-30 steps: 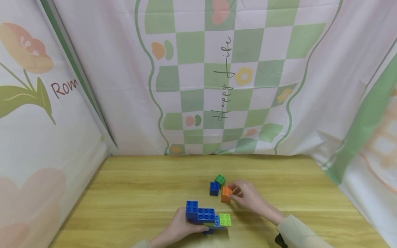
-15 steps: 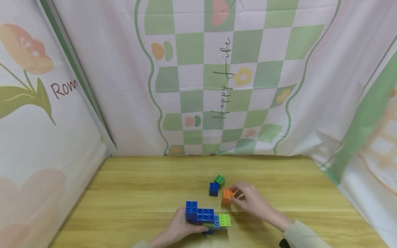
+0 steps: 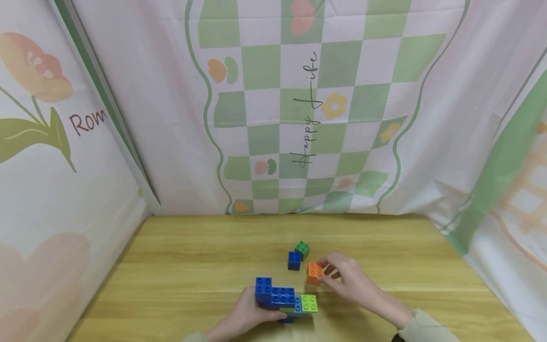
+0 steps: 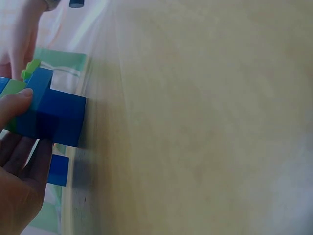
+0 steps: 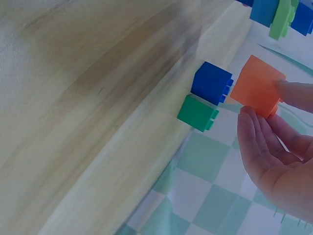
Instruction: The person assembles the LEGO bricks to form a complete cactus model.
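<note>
My left hand (image 3: 246, 311) grips a joined stack of building bricks (image 3: 283, 295), mostly blue with a lime green brick (image 3: 309, 303) at its right end. In the left wrist view the thumb and fingers hold the stack (image 4: 61, 117) from two sides. To the right, my right hand (image 3: 352, 280) pinches an orange building brick (image 3: 314, 274) between thumb and fingertips. The right wrist view shows the orange brick (image 5: 258, 87) raised off the table, studs turned toward the hand. Just beyond it, a small blue brick (image 3: 294, 261) and a green brick (image 3: 302, 249) stand close together on the table.
The wood-grain table (image 3: 192, 256) ends at a hanging cloth (image 3: 265, 109) with a green checkered print. Another printed cloth (image 3: 64, 190) rises along the left side, and draped fabric (image 3: 504, 190) borders the right.
My right hand has drawn the orange brick slightly toward me and to the right, away from the blue and green bricks. The left hand and its stack stay almost in place.
</note>
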`<state>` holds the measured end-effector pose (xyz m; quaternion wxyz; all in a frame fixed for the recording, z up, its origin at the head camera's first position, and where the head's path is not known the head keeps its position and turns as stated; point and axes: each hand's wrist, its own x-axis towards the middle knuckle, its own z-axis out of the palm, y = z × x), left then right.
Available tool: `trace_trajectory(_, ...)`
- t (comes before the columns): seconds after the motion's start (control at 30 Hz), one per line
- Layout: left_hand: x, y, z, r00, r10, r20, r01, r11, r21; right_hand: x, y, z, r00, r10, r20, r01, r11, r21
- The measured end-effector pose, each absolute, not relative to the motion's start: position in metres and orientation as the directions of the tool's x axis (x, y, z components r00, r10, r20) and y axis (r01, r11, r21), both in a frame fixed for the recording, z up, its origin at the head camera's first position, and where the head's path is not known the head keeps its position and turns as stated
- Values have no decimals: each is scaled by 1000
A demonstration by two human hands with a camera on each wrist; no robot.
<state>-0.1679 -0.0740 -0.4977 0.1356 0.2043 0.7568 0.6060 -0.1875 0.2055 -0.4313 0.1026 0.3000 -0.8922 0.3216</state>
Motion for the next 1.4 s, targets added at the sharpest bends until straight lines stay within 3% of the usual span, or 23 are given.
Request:
trace_trajectory(0.53,-169,-74,-502,-871,485,85,193,179,965,-170,204,-419,-710,-503,493,-701,572,-426)
trace_trajectory(0.87,-170,-75,-502,-869,489,80,183,167,969,-162,207,-415,-720,-506,474,-692,573,-440)
trace_trajectory(1.4,-168,-75,-499,-865,495,81,186,166,968,-150,208,-417,-682,-526,508,-729,541,-419)
